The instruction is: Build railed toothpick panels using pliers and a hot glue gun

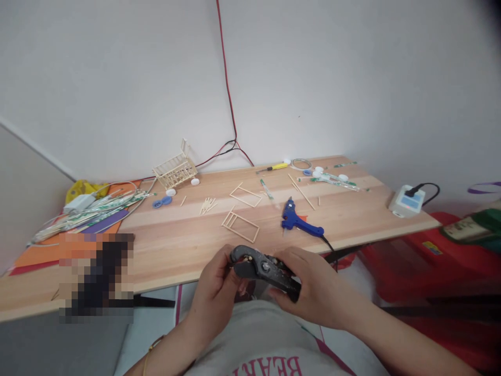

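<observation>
My right hand is wrapped round the handles of black hand shears with a hooked jaw, just in front of the table edge. My left hand is closed beside that jaw, and its fingertips are partly hidden. Small pale ends, like stick tips, show inside the jaw; I cannot tell how the left fingers hold them. Just beyond my hands lie a stick frame with crossbars and a plainer rectangular stick frame. A blue glue gun rests to their right.
On the wooden table stand a stick-built cart with white wheels, short cut sticks, blue caps and a yellow-handled knife. Bundled sticks lie left on coloured paper. A white power box sits right.
</observation>
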`<state>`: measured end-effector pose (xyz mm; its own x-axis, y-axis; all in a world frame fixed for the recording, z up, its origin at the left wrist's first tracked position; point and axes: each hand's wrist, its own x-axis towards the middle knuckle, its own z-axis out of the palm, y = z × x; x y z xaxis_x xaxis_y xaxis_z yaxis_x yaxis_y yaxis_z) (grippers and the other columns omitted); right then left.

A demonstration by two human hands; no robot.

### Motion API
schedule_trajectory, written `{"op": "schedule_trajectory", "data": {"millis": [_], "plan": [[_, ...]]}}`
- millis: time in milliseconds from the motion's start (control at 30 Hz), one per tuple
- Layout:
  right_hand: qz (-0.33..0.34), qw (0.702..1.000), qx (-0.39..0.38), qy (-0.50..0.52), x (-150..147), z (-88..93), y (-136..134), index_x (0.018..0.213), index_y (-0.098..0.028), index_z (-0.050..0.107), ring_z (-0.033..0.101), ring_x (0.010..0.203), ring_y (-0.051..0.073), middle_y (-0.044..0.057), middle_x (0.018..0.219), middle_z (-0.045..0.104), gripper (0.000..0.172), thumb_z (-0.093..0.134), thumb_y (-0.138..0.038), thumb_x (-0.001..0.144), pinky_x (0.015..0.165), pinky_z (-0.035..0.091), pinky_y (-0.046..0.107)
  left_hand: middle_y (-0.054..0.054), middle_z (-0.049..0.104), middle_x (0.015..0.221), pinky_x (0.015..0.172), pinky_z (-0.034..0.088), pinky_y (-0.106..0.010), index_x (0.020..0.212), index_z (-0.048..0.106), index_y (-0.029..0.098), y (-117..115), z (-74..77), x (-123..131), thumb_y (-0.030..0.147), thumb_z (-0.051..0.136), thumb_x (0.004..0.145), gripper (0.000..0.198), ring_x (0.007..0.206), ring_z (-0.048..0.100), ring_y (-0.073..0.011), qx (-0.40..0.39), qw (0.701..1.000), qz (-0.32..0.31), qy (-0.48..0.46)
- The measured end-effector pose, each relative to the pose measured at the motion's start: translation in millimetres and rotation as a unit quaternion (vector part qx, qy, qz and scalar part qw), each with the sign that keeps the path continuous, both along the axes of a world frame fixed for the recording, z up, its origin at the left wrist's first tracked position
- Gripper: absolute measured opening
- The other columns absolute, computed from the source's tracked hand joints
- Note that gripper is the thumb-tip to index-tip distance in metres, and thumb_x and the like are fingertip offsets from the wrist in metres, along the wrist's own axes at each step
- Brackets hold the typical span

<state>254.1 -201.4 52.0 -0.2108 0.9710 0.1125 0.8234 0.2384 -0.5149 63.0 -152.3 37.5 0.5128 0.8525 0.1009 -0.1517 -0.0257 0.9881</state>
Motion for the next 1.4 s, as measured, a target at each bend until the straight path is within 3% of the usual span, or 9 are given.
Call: {"op": "schedule_trajectory", "data": {"millis": [267,733,933,1000,1133,1233,1333,1400], "plan": [[0.003,1.0,-0.012,-0.015,1,-0.2,1,0.087,-0.018,0.056,0.057,0.077,0.021,0.005,0.081,0.062,0.02,0.061,-0.031,0.073,0.068,0.038,0.03,0.005,0.044,0.063,0.053,0.034,-0.022,0.079,0.049,0.018,2,-3.6,-1,0.032,0.044,0.094,0.021,0.056,0.04,-0.0091,0.015,1.0,-0.006,0.012],[0.007,0.998,0.017,-0.067,5,-17.4,7,0.076,-0.017,0.055,0.056,0.067,0.018,0.005,0.073,0.062,0.015,0.058,-0.032,0.072,0.06,0.032,0.027,0.005,0.044,0.063,0.053,0.034,-0.022,0.084,0.049,0.018,3,-10.9,-3,0.03,0.044,0.093,0.016,0.056,0.039,-0.0091,0.01,0.999,-0.011,0.044],[-0.007,0.996,-0.069,0.047,8,-4.9,5,0.076,-0.018,0.053,0.049,0.061,0.013,-0.001,0.068,0.056,0.013,0.06,-0.028,0.071,0.054,0.031,0.023,0.005,0.043,0.061,0.053,0.034,-0.022,0.082,0.052,0.017,5,-5.2,-3,0.032,0.046,0.093,0.019,0.055,0.04,-0.0085,0.024,0.998,0.004,0.054],[-0.007,0.988,-0.101,0.12,12,0.8,4,0.089,-0.018,0.053,0.05,0.063,0.012,-0.002,0.074,0.056,0.019,0.058,-0.027,0.073,0.057,0.037,0.023,0.006,0.041,0.057,0.051,0.033,-0.021,0.081,0.052,0.017,5,-2.3,-2,0.034,0.044,0.093,0.022,0.052,0.039,-0.0078,0.005,0.999,0.019,0.039],[0.021,0.971,-0.128,0.2,16,3.6,1,0.122,-0.02,0.043,0.057,0.087,0.018,0.004,0.101,0.058,0.049,0.059,-0.029,0.076,0.076,0.046,0.03,0.006,0.04,0.06,0.044,0.026,-0.019,0.08,0.052,0.017,3,0.8,1,0.038,0.047,0.091,0.024,0.047,0.032,-0.0054,-0.061,0.997,0.039,0.004],[0.019,0.983,-0.072,0.166,10,0.5,-2,0.126,-0.021,0.039,0.051,0.108,0.024,0.008,0.117,0.053,0.061,0.063,-0.026,0.071,0.093,0.042,0.038,0.006,0.039,0.063,0.044,0.025,-0.018,0.081,0.051,0.018,1,0.6,4,0.042,0.051,0.089,0.025,0.048,0.028,-0.005,-0.111,0.994,0.016,-0.018],[0.021,0.993,-0.011,0.115,3,-1.1,-1,0.123,-0.02,0.041,0.048,0.111,0.026,0.01,0.118,0.051,0.061,0.063,-0.021,0.066,0.096,0.038,0.043,0.007,0.035,0.062,0.046,0.026,-0.017,0.082,0.052,0.018,-1,-0.7,5,0.045,0.055,0.086,0.027,0.05,0.027,-0.0053,-0.122,0.992,-0.02,-0.026],[0.029,0.995,0.004,0.093,0,-0.6,-1,0.122,-0.02,0.042,0.048,0.109,0.027,0.01,0.115,0.051,0.06,0.063,-0.022,0.065,0.095,0.038,0.045,0.006,0.037,0.063,0.046,0.028,-0.017,0.084,0.053,0.018,-2,-1.7,6,0.044,0.056,0.085,0.026,0.051,0.028,-0.0057,-0.112,0.994,-0.013,-0.013]]}}
